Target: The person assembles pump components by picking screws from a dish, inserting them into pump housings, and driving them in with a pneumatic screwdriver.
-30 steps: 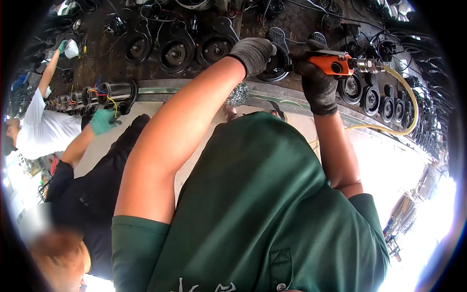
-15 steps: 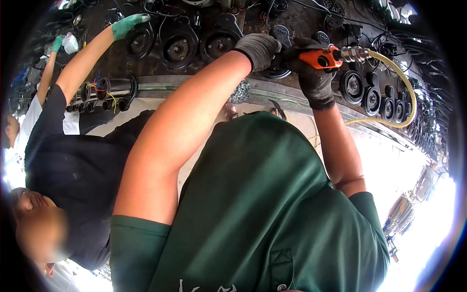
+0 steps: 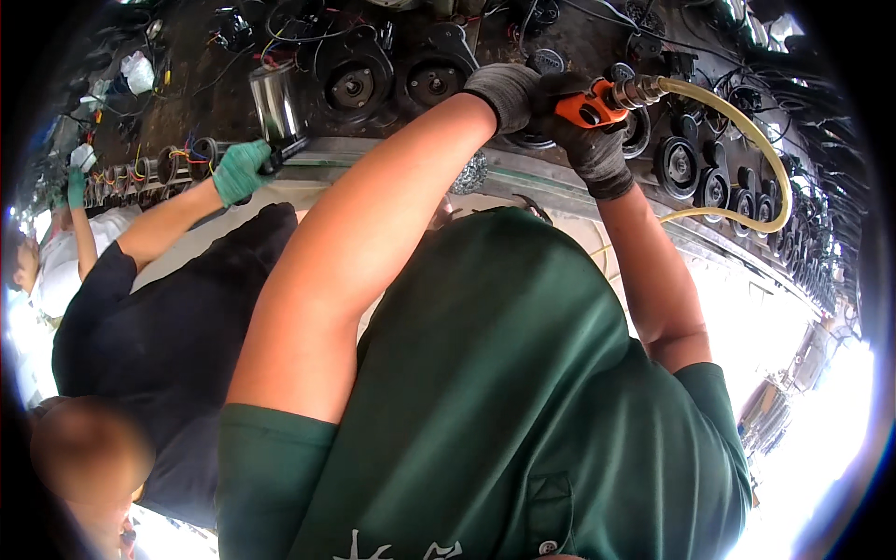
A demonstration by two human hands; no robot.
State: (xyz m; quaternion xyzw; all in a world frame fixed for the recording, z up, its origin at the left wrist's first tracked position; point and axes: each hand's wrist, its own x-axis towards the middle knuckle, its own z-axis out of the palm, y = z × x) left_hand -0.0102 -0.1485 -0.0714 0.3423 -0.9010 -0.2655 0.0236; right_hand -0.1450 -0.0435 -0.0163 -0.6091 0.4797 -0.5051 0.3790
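My right hand [image 3: 588,149], in a dark grey knit glove, is wrapped round an orange air tool [image 3: 590,105]. A metal coupling [image 3: 639,91] joins the tool to a pale yellow hose [image 3: 782,159]. Close beside it, my left hand [image 3: 504,93], gloved alike, has its fingers curled in near the tool's front. What those fingers hold is hidden. Under my hands, a black round housing [image 3: 530,142] shows only in part at the bench edge. Left of my left hand lie two larger black round housings [image 3: 355,84] with metal centres.
A co-worker's green-gloved hand [image 3: 241,173] grips a black part by a shiny metal cylinder [image 3: 275,101] on the left. Several black round units [image 3: 676,166] line the bench to the right. Cables cross the dark bench top, and a metal rail [image 3: 341,149] runs along its front.
My hands and the orange tool have shifted slightly, the tool leftward. The co-worker's green-gloved hand has left a round housing and come down to the bench edge. That housing is gone from there.
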